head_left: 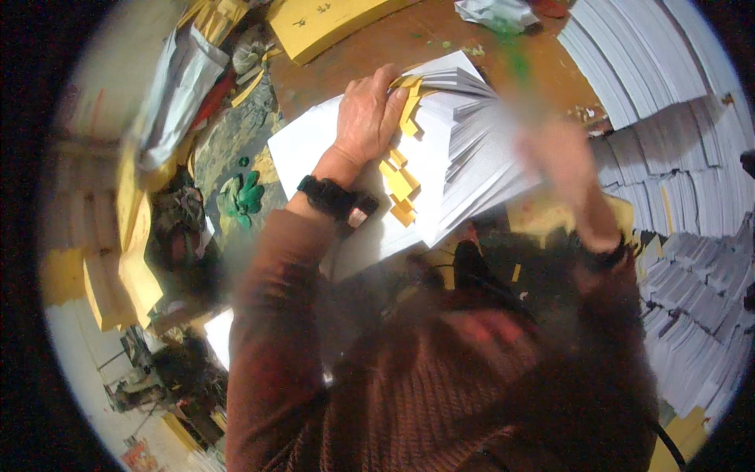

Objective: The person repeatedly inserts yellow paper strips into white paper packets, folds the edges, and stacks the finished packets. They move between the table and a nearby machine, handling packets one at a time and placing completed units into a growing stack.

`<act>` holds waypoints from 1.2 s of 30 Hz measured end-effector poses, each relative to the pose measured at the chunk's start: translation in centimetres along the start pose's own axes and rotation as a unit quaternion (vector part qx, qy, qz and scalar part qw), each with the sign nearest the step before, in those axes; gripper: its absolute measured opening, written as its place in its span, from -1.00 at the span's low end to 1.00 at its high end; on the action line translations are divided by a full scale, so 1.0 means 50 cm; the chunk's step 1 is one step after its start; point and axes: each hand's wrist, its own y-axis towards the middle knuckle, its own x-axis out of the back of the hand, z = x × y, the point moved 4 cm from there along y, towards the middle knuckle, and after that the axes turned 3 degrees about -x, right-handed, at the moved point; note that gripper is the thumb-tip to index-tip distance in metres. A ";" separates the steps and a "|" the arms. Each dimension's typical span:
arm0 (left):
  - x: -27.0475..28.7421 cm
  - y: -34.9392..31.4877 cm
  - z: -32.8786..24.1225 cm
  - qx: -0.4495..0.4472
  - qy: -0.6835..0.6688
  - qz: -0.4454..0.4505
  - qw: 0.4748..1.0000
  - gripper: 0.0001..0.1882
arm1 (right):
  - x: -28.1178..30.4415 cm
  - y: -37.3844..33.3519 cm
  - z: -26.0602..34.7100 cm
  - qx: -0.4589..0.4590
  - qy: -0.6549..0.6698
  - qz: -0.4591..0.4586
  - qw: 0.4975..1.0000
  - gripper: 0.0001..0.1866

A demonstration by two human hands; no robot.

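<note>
A thick stack of white paper sheets (476, 161) lies in front of me on the brown tabletop, its right part fanned into many leaves. Stepped yellow paper slips (399, 182) stick out across the middle of it. My left hand (366, 114), with a dark watch on the wrist, is closed on the upper part of the stack, thumb beside the topmost yellow slips; its fingertips are partly hidden. Close to the right end of the fanned leaves is my right hand (560, 157), smeared by motion, so its fingers cannot be made out.
Tall piles of white paper (661, 149) line the right side. A yellow block (330, 27) sits at the far edge of the tabletop (338, 75), with crumpled white paper (497, 12) to its right. At left are a green glove (241, 195) and yellow sheets (138, 252).
</note>
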 end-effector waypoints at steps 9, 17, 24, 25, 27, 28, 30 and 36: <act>-0.002 -0.002 0.007 0.008 -0.027 0.011 1.000 -0.49 | 0.020 0.105 -0.032 0.071 -0.072 0.026 0.994 -0.72; -0.005 -0.008 0.015 0.018 -0.044 -0.012 0.999 -0.47 | 0.024 0.103 -0.026 0.129 -0.095 0.018 0.987 -0.70; -0.005 -0.007 0.009 -0.030 -0.008 0.011 0.999 -0.63 | 0.037 0.112 -0.029 0.091 -0.058 0.017 0.994 -0.71; -0.005 -0.007 0.007 -0.035 -0.007 0.012 0.999 -0.64 | 0.048 0.118 -0.028 0.090 -0.091 0.019 0.992 -0.71; -0.004 -0.007 0.006 -0.033 -0.002 0.007 0.999 -0.65 | 0.078 0.143 -0.037 0.051 -0.136 0.014 0.989 -0.74; -0.004 -0.007 0.005 -0.034 0.000 0.003 0.999 -0.65 | 0.102 0.159 -0.048 0.011 -0.147 0.006 0.989 -0.77; -0.005 -0.006 0.003 -0.033 -0.019 0.005 0.999 -0.65 | 0.137 0.186 -0.089 -0.067 -0.166 0.047 0.983 -0.79; -0.004 -0.007 0.006 -0.006 -0.054 0.024 0.998 -0.59 | 0.193 0.133 -0.238 -0.083 -0.201 0.308 0.926 -0.69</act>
